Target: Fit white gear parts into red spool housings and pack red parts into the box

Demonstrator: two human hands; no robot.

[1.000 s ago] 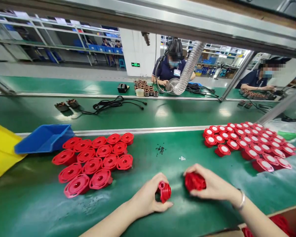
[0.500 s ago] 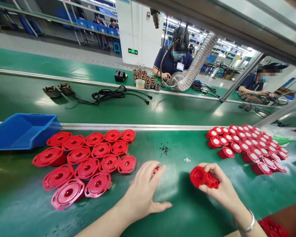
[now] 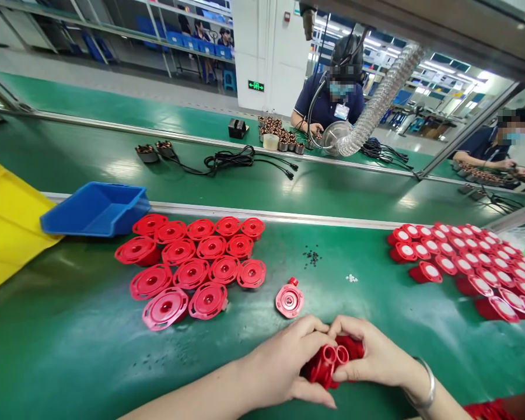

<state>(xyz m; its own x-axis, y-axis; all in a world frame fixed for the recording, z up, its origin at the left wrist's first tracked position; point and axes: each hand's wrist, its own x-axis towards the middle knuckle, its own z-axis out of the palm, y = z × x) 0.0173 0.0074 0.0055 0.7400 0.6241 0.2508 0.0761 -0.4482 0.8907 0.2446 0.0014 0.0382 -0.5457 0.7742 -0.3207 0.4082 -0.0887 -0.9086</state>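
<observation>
In front of me, my left hand and my right hand meet around red plastic housings with short round pipe stubs. Fingers of both hands are closed on the red plastic. Whether it is one piece or two pressed together I cannot tell, since my fingers cover much of it. A small round red cover with a stub at its top edge lies on the table just beyond my left hand. Farther off are a scatter of tiny black pieces and a little group of tiny white pieces.
Rows of red flanged housings stand at left, near a blue bin and a yellow bin. Red parts with white discs fill the right. Black cables lie across the divider; a co-worker sits opposite.
My left hand has left the small red cover on the table and moved to the right. My right hand has brought its red housing toward me, where both hands now meet. The view has shifted left.
</observation>
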